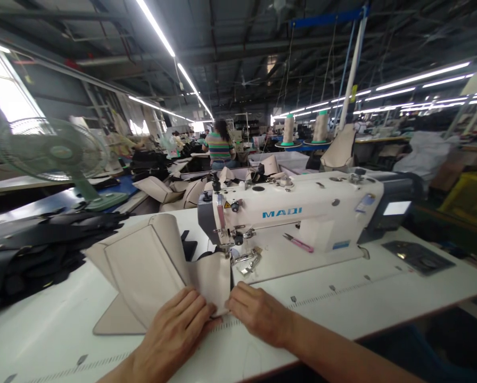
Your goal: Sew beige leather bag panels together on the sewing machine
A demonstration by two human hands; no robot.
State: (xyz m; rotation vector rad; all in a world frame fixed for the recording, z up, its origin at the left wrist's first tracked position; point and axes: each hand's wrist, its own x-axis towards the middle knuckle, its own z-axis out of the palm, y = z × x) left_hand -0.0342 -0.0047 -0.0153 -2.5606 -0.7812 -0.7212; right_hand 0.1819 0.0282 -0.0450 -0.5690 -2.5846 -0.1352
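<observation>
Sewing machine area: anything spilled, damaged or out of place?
Nothing visibly spilled or damaged. The pink-handled snips look slightly odd, lying loose under the sewing machine's arm, but clear of the beige piece held by left hand and right hand.

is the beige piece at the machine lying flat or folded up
Folded up: the beige piece rises in bent, overlapping panels left of the needle.
</observation>
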